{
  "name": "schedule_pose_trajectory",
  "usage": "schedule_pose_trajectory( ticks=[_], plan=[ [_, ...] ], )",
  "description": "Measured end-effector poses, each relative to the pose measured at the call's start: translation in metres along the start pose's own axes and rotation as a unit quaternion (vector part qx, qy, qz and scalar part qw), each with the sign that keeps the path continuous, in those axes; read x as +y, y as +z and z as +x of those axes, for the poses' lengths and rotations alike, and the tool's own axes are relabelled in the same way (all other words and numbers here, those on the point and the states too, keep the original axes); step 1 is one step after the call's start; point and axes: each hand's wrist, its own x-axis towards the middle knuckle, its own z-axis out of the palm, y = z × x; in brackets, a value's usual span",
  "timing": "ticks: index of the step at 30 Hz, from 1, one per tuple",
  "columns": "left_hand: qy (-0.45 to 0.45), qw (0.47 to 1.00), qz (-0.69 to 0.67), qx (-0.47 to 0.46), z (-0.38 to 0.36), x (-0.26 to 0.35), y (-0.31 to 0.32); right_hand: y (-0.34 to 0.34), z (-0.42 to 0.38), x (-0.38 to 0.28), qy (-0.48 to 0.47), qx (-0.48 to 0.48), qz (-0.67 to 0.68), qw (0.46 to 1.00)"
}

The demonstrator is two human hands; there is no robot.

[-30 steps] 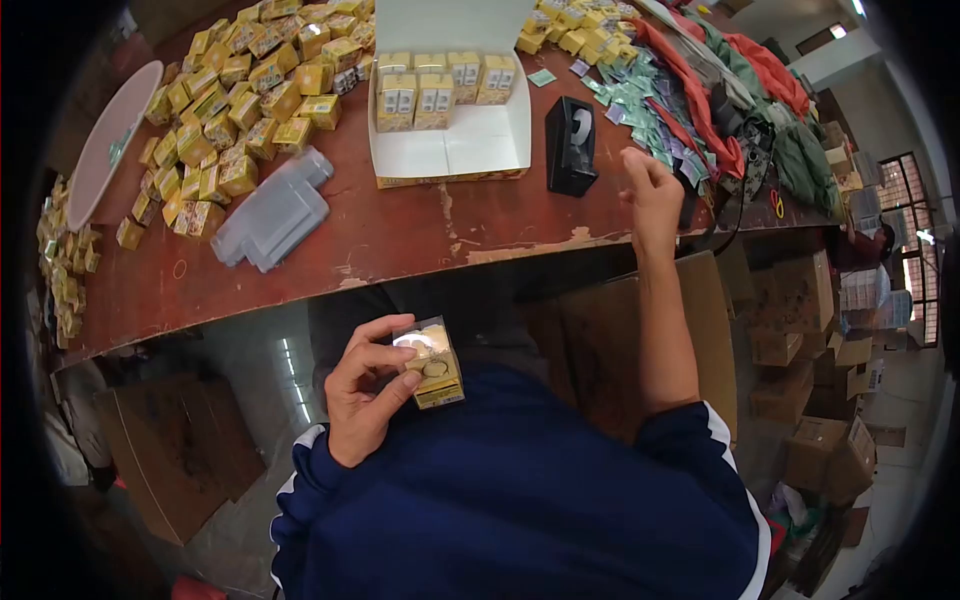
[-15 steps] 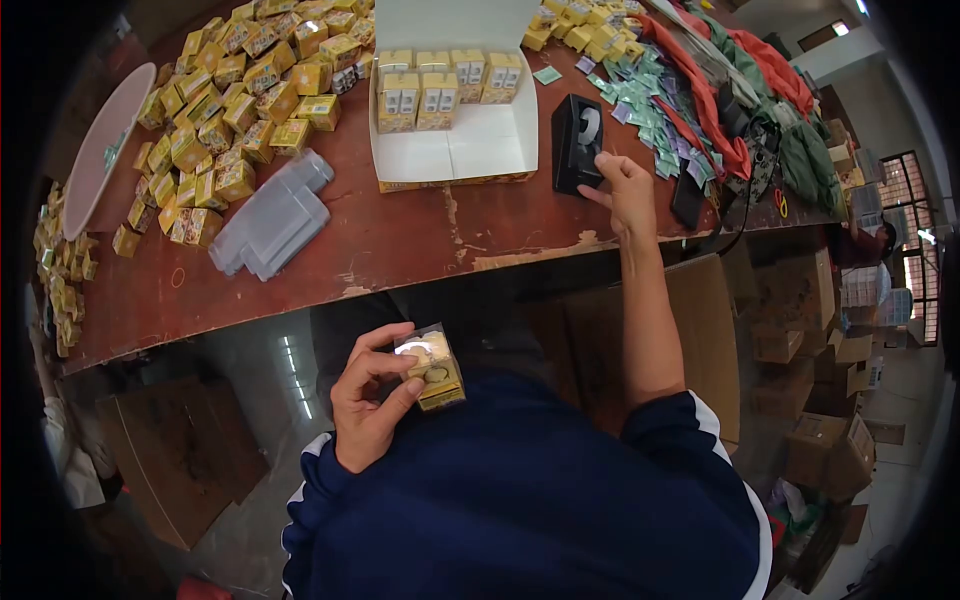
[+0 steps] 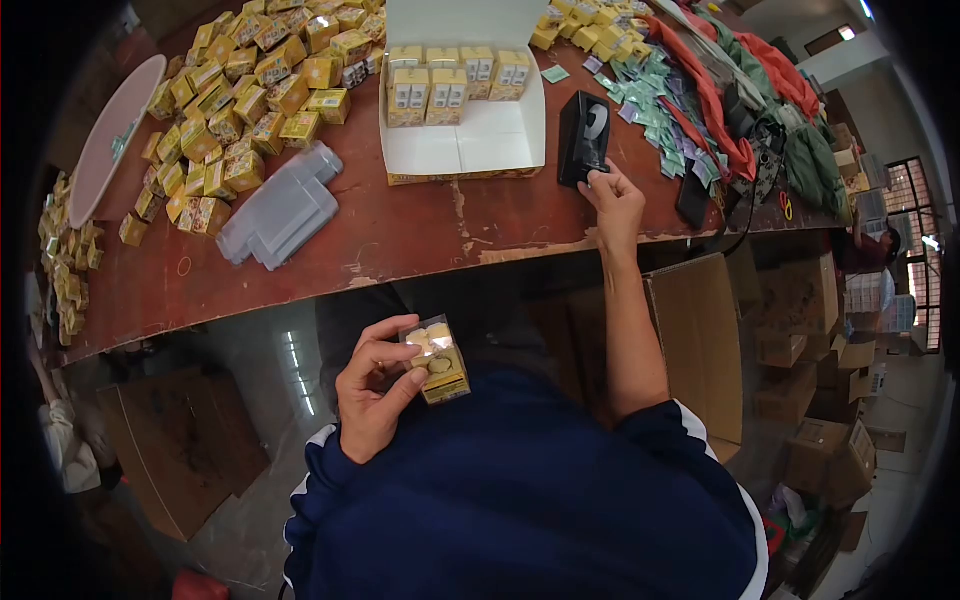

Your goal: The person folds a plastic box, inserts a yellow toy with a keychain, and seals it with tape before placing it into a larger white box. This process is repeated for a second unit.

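Over my lap, my left hand (image 3: 378,393) is closed around a small yellow box (image 3: 447,384) with a clear plastic upper part; something pale shows inside it. My right hand (image 3: 617,205) is at the near end of a black tape dispenser (image 3: 582,138) on the table. Its thumb and fingers are pinched together at the dispenser's cutting edge, on the end of the tape, though the strip itself is barely visible. Left of the dispenser stands an open white display carton (image 3: 420,155) with several small yellow boxes (image 3: 445,93) lined up inside.
A large pile of yellow boxes (image 3: 245,120) covers the table's left side, beside clear plastic sheets (image 3: 285,205) and a pink basin (image 3: 115,140). Green and purple packets (image 3: 650,115), a phone (image 3: 692,203) and red cloth (image 3: 705,90) lie right. Cardboard boxes (image 3: 690,350) stand below the table.
My right hand has drawn slightly nearer and its fingers have closed at the dispenser's near end. My left hand still holds the box. The whole view has shifted a little.
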Motion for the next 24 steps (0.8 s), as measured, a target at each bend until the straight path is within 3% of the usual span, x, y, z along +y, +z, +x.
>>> schedule_pose_trajectory(
  ticks=[4,8,10,12,14,15,19,24],
  plan=[
    [0.015,0.999,0.025,0.023,0.001,0.008,0.002,0.001,0.003,0.001,-0.014,0.017,-0.022,1.0],
    [0.09,0.988,0.103,0.065,0.007,0.012,0.001,-0.025,0.015,0.023,-0.066,0.013,-0.176,0.982],
    [0.136,0.973,0.17,0.079,0.011,0.017,0.0,-0.036,0.01,0.029,-0.042,0.02,-0.156,0.987],
    [0.169,0.957,0.215,0.1,0.015,0.024,0.0,-0.018,-0.019,-0.01,-0.178,-0.006,-0.304,0.936],
    [0.215,0.939,0.248,0.1,0.019,0.019,0.002,0.02,-0.064,-0.061,-0.036,-0.096,-0.109,0.989],
    [0.21,0.94,0.249,0.098,0.021,0.018,0.003,0.038,-0.087,-0.083,-0.013,-0.134,-0.066,0.989],
    [0.254,0.909,0.315,0.102,0.027,0.014,0.009,0.077,-0.149,-0.121,0.067,-0.291,0.04,0.954],
    [0.298,0.872,0.372,0.111,0.027,0.013,0.008,0.099,-0.166,-0.118,0.186,-0.357,0.139,0.905]
  ],
)
